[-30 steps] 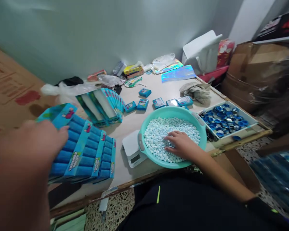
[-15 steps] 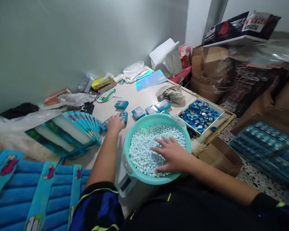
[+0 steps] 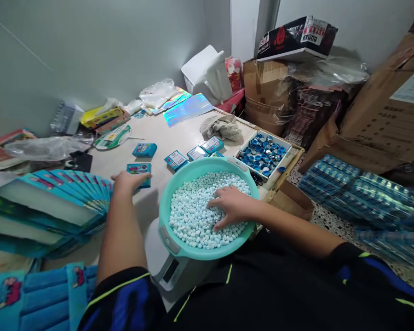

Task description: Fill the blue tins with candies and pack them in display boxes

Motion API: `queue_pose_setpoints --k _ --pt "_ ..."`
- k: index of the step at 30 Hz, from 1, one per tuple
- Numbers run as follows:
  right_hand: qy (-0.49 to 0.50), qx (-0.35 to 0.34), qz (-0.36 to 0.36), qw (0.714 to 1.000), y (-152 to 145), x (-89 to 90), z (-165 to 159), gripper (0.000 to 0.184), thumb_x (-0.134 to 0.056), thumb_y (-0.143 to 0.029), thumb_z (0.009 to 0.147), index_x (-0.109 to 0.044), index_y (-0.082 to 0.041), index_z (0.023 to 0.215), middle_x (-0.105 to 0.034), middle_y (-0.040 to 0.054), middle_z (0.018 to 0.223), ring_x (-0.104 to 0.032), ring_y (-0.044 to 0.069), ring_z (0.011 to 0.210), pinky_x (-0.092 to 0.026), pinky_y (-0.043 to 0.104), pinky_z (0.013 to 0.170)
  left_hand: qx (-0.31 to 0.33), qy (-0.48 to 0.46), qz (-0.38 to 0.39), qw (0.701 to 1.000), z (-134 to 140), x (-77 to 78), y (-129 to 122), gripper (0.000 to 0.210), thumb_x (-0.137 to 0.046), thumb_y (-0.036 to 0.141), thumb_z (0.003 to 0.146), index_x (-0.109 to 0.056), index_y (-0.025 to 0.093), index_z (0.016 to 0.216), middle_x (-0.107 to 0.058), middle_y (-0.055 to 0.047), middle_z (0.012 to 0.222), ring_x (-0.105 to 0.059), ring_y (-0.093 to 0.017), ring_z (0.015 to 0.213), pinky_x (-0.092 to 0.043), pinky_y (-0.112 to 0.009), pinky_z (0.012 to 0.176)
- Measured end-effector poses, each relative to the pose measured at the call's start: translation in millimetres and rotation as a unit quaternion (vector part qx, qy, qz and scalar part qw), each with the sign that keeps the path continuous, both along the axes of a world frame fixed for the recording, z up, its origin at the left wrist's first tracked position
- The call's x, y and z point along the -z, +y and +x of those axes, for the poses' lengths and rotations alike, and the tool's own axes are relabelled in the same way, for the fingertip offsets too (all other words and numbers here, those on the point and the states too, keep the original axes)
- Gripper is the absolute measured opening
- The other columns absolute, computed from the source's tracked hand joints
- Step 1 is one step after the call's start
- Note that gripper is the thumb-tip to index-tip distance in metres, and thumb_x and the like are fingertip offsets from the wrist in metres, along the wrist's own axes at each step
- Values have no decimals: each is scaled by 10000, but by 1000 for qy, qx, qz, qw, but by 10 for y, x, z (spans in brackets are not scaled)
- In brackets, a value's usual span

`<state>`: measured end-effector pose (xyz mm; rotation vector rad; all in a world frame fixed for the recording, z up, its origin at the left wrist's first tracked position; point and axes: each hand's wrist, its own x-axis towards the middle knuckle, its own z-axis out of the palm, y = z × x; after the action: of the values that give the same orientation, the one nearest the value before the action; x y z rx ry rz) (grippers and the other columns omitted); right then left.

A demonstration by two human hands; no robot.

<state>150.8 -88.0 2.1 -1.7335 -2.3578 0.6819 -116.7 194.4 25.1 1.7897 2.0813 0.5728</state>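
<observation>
My left hand (image 3: pixel 127 183) is at a small blue printed box (image 3: pixel 139 168) on the table. The thumb lies across the box's near side to its right end; the other fingers are mostly hidden, and the hand appears closed around the box. My right hand (image 3: pixel 232 206) rests with spread, bent fingers on many small pale-blue and white pellets (image 3: pixel 193 216), its fingertips among them. The pellets fill a turquoise basin (image 3: pixel 165 202), which stands on a white scale (image 3: pixel 169 273). Another blue box (image 3: pixel 145 150) lies just beyond my left hand.
Several blue boxes (image 3: pixel 176 159) lie behind the basin. A white tray of blue caps (image 3: pixel 262 154) sits at the table's right edge, near a crumpled cloth (image 3: pixel 221 128). Fanned blue printed sheets (image 3: pixel 72 197) stand at left. Cartons (image 3: pixel 382 115) and wrapped blue packs (image 3: pixel 359 193) are at right.
The view has swung to the right. My left hand has shifted left along the blue boxes, showing more of one. My right hand stays among the pellets, its fingers more bent.
</observation>
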Motion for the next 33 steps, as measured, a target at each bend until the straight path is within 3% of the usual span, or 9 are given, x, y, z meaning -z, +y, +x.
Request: queue_pose_setpoints --k 5,7,9,11,14,17,22,27,33 --pt "10 -10 8 1000 48 -15 27 635 -846 -637 825 -727 -264 1325 -689 105 1214 -655 351 1138 -472 440 970 42 -251 120 959 34 -258 -1091 742 -964 401 426 -618 147 1031 -747 -75 1047 -716 -253 929 -640 -451 850" --pt "33 -7 9 999 36 -30 41 567 -823 -589 878 -720 -247 1319 -699 90 1230 -667 320 1139 -466 420 989 105 -348 116 925 256 -158 -1554 674 -961 390 415 -637 146 953 -756 -80 960 -725 -269 885 -648 -448 825" --pt "56 -12 30 998 -22 -43 47 564 -780 -571 930 -680 -244 1379 -684 96 1319 -643 308 1220 -428 449 1082 68 -441 140 884 502 20 -1879 678 -937 392 455 -590 186 999 -760 -62 961 -741 -271 904 -648 -445 851" --pt "49 -29 73 996 -112 -35 30 675 -747 -627 934 -606 -264 1484 -585 129 1508 -520 349 1408 -309 539 1211 58 -449 148 879 676 206 -2036 687 -932 360 487 -533 224 1029 -759 -39 964 -748 -264 923 -640 -447 892" --pt "-18 -49 84 995 -192 30 -42 932 -697 -770 885 -440 -275 1633 -328 172 1712 -226 433 1594 -130 653 1274 86 -388 165 903 747 374 -2049 665 -932 326 550 -518 231 1061 -754 -32 980 -752 -263 942 -628 -449 927" --pt "-72 -21 35 997 -73 120 -103 1052 -634 -845 871 -333 -257 1689 -230 194 1745 -148 463 1611 -125 677 1273 97 -362 197 906 714 403 -1979 637 -915 315 613 -534 202 1111 -747 -55 1030 -753 -263 977 -625 -430 940" --pt "-94 6 48 994 397 246 -48 989 -616 -839 889 -403 -257 1659 -306 183 1719 -177 480 1597 -198 657 1262 132 -351 207 904 686 417 -1959 629 -893 328 654 -528 190 1147 -735 -84 1094 -751 -255 1043 -613 -399 980" --pt "-58 35 43 997 796 258 55 899 -696 -721 916 -459 -220 1624 -500 207 1572 -444 454 1453 -397 554 1178 131 -358 210 900 649 461 -1946 629 -917 389 623 -570 197 1111 -739 -72 1042 -753 -269 986 -625 -432 949" --pt "9 49 -26 998 1020 209 133 690 -529 -638 1056 -584 -140 1531 -499 194 1599 -447 409 1480 -353 488 1223 100 -358 172 912 639 440 -1885 649 -899 313 666 -560 199 1207 -724 -91 1152 -743 -264 1053 -617 -406 969"
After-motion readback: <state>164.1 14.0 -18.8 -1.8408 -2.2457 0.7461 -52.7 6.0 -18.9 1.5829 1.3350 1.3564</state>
